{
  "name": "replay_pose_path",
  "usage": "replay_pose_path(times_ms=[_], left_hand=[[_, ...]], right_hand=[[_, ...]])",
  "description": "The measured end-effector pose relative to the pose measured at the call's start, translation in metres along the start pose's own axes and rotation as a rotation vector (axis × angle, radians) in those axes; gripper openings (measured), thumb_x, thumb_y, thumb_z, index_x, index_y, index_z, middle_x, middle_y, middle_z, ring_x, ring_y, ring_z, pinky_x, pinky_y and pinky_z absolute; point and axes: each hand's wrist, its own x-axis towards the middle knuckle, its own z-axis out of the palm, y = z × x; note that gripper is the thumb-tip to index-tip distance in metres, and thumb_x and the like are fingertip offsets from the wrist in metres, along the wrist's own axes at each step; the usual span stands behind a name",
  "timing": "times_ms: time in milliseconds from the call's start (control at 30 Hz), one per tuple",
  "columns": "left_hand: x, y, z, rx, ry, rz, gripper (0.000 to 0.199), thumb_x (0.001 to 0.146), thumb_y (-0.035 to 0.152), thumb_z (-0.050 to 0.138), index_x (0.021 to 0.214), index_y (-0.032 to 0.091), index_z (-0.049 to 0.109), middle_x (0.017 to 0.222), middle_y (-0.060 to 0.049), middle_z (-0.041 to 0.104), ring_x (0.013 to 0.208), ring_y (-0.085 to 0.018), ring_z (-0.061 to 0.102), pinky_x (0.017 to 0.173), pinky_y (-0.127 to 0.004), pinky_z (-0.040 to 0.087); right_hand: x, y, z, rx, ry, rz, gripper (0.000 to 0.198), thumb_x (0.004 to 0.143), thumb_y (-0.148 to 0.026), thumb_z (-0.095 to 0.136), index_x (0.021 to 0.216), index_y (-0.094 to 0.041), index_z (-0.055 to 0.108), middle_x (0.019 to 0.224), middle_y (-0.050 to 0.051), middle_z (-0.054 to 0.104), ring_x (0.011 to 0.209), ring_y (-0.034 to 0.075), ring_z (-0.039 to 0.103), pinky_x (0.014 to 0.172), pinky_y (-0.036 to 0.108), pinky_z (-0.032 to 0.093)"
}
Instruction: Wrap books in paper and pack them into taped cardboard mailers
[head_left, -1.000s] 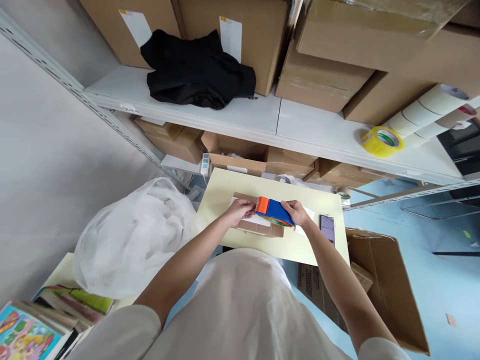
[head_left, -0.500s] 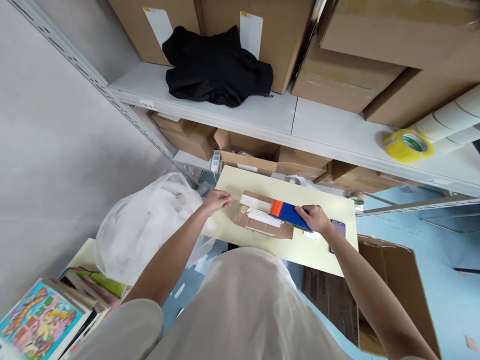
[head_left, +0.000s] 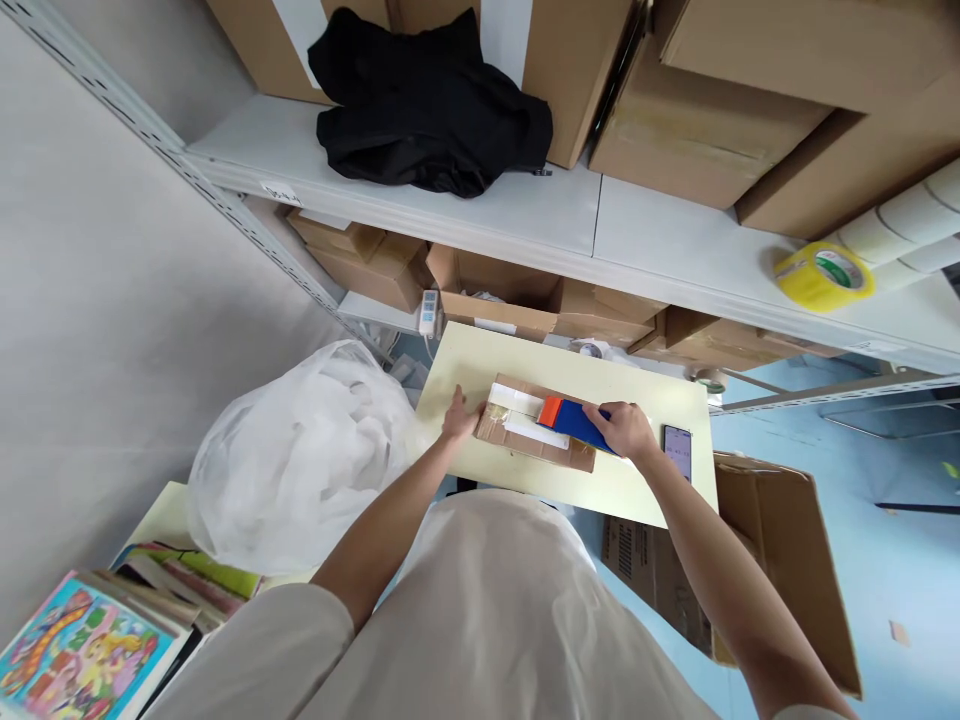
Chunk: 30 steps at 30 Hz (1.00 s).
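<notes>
On the table lies a small cardboard box (head_left: pixel 574 457) with white labels and clear tape on its top. My right hand (head_left: pixel 628 430) is closed around the near end of a flat blue tool with an orange end (head_left: pixel 577 421). The orange end rests over the top of the box, and the exact kind of tool cannot be made out. At the left end of the box is my left hand (head_left: pixel 460 416), its thumb and fingers apart, touching the cardboard edge. A phone (head_left: pixel 676 452) lies to the right of my right hand.
The pale table (head_left: pixel 480 350) stands before a shelf (head_left: pixel 450 225) bearing cartons, a black garment (head_left: pixel 435 110) and yellow tape (head_left: pixel 825 277). A bulging white plastic bag (head_left: pixel 292 460) sits left, above books (head_left: pixel 90 645). An open carton (head_left: pixel 787 550) stands right, on the floor.
My left hand has moved right, from beside the box to its left end, and its fingers have spread. The right hand still holds the blue tool over the box.
</notes>
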Motion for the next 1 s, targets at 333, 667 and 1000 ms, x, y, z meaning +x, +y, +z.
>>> replay_pose_path(times_ms=[333, 667, 1000], left_hand=[[-0.024, 0.057, -0.028, 0.462, -0.240, 0.743, 0.106, 0.060, 0.055, 0.073, 0.145, 0.014, 0.025, 0.155, -0.016, 0.017, 0.143, -0.031, 0.011, 0.115, -0.045, 0.004], [-0.013, 0.075, 0.002, 0.971, -0.493, 0.958, 0.127, 0.046, 0.057, 0.076, 0.147, 0.009, 0.015, 0.152, -0.023, 0.020, 0.140, -0.040, 0.013, 0.110, -0.055, -0.009], [-0.014, 0.080, 0.001, 1.135, -0.473, 0.943, 0.131, 0.042, 0.056, 0.076, 0.147, 0.009, 0.013, 0.150, -0.022, 0.023, 0.138, -0.040, 0.017, 0.110, -0.055, -0.010]], right_hand=[[-0.003, 0.006, -0.007, 0.113, -0.019, -0.019, 0.057, 0.086, -0.062, 0.033, 0.046, -0.022, 0.042, 0.049, 0.003, 0.054, 0.050, 0.016, 0.052, 0.054, 0.028, 0.032], [0.005, 0.007, -0.007, 0.096, -0.062, -0.050, 0.057, 0.088, -0.060, 0.033, 0.056, -0.020, 0.059, 0.060, 0.008, 0.065, 0.056, 0.018, 0.056, 0.057, 0.029, 0.034], [-0.016, 0.120, -0.015, 0.083, -0.146, -0.031, 0.055, 0.087, -0.059, 0.035, 0.054, -0.021, 0.058, 0.055, 0.004, 0.060, 0.055, 0.017, 0.055, 0.059, 0.028, 0.038]])
